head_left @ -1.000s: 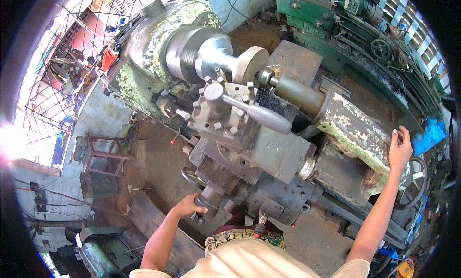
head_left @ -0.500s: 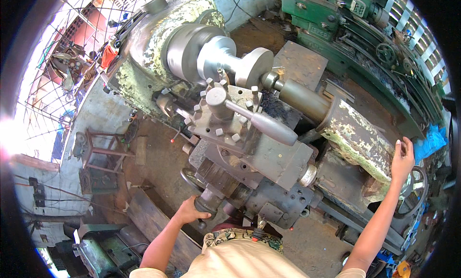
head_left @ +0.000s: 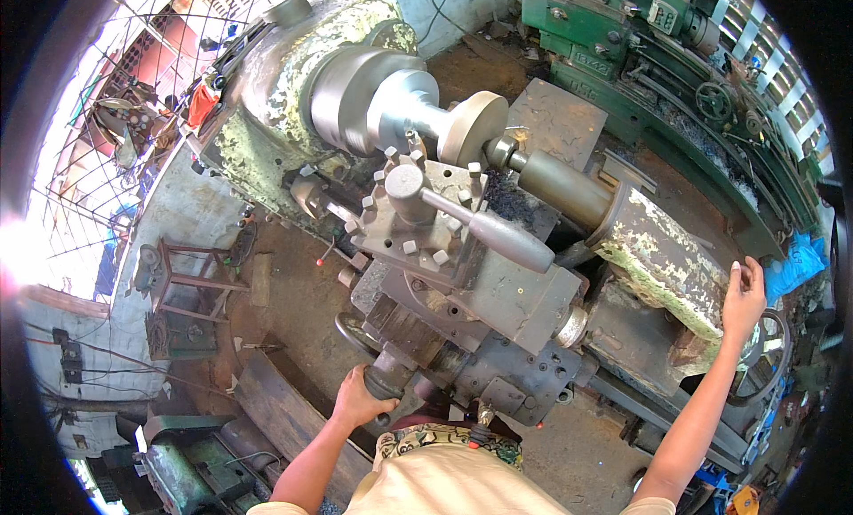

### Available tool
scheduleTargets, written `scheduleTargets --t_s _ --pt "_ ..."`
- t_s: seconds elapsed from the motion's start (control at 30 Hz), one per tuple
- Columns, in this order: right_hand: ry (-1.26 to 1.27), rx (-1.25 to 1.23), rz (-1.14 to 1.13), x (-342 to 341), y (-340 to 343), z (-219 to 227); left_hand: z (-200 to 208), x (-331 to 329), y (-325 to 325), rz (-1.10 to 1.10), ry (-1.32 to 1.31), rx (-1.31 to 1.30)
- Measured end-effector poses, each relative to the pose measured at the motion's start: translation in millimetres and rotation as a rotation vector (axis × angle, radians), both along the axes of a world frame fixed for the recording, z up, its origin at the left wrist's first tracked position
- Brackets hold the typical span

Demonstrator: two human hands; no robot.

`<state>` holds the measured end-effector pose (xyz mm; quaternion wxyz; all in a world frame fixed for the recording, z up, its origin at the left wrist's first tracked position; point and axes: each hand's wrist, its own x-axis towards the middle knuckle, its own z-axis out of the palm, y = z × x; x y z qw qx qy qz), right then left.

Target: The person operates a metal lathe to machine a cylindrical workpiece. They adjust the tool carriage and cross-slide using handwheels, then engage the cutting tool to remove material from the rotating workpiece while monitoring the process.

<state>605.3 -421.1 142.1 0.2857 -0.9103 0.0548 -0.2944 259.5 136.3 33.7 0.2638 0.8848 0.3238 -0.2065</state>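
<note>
Both hands [head_left: 360, 399] same grips, no chg.

My forearms are bare down to my left hand [head_left: 357, 399] and right hand [head_left: 743, 295]. I wear a cream sleeveless top [head_left: 462, 484] with a patterned waistband [head_left: 449, 437] showing above it.

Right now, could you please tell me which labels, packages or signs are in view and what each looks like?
Plate: small pale rectangle on the green lathe, top right.
Blue bag: crumpled plastic, far right, just beyond the right hand.
No screens or signs show.
</note>
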Motion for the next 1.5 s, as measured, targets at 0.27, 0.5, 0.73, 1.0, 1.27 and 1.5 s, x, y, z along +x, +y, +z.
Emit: scheduleTargets --t_s 0.27,0.5,0.73,1.0,1.27,1.5 --pt "-0.005 0.004 0.014 1 -3 -1 -3 -4 -12 0.03 -0.061 0.064" --pt "0.003 -0.001 0.0 -1 -1 2 -4 -6 -22 0.061 -0.088 0.117" --pt "-0.008 0.017 0.01 1 -3 0 -15 -13 -32 0.053 -0.169 0.226" --pt "-0.028 0.001 0.017 2 -5 -2 -19 -16 -47 0.075 -0.226 0.289" --pt "-0.019 -0.023 0.01 1 -5 -1 -29 -20 -58 0.066 -0.372 0.375" --pt "-0.021 -0.007 0.018 2 -5 -2 -10 -17 -35 -0.153 -0.185 0.391"
